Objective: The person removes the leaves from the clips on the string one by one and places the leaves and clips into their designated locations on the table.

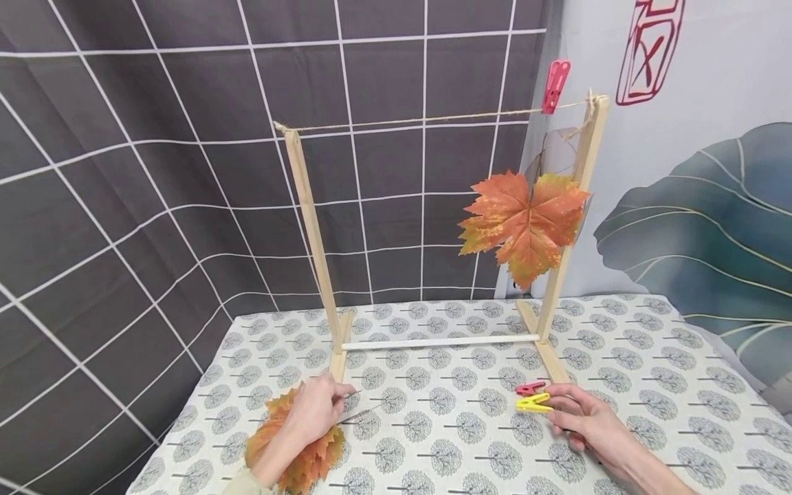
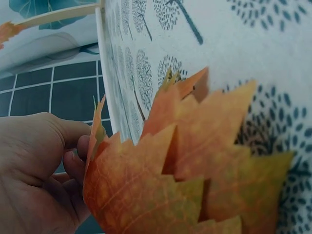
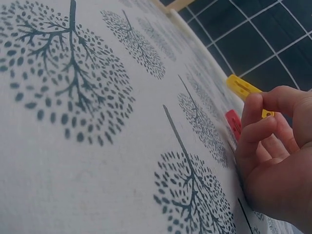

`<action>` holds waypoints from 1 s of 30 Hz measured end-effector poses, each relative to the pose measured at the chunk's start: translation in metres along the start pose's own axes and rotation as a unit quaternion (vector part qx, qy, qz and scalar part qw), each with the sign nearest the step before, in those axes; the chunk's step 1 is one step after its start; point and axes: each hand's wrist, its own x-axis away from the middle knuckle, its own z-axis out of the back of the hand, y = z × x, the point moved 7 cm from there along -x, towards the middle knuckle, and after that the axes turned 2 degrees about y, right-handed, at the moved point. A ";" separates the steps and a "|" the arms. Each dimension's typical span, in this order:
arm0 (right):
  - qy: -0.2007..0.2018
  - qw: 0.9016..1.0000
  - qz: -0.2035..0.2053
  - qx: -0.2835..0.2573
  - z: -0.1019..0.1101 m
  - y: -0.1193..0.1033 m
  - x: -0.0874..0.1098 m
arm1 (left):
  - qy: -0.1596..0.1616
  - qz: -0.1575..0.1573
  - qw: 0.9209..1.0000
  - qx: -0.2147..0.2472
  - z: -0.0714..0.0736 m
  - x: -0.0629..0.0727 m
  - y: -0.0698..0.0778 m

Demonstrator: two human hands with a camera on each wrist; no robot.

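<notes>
Left hand (image 1: 315, 410) pinches a leaf (image 2: 131, 183) at the leaf pile (image 1: 318, 454), near left on the surface (image 1: 402, 467); right hand (image 1: 584, 417) pinches a yellow clip (image 1: 532, 403), near right, just beside a red clip (image 1: 529, 388).

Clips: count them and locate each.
3: a pink clip on the string, a yellow clip in the right hand, a second pink clip beside the yellow. The hand may hide more.

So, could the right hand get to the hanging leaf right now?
Probably yes: the hanging leaf has nothing visible in front of it, though the right hand holds a yellow peg.
</notes>
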 end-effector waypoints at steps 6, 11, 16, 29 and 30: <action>0.013 1.000 0.001 0.012 0.001 0.001 -0.001 | -0.002 -0.003 1.000 0.002 -0.002 0.001 0.000; 0.014 1.000 0.008 0.024 0.000 0.002 -0.001 | -0.012 -0.001 1.000 0.008 -0.004 0.004 0.000; 0.015 0.998 0.025 0.050 -0.002 0.000 0.002 | -0.020 0.001 1.000 0.009 -0.006 0.006 0.001; 0.019 0.997 0.027 0.064 -0.005 -0.001 0.002 | -0.027 0.010 1.000 0.011 -0.011 0.011 -0.004; 0.020 0.997 0.028 0.064 -0.005 -0.001 0.002 | -0.028 0.011 0.999 0.014 -0.011 0.011 -0.004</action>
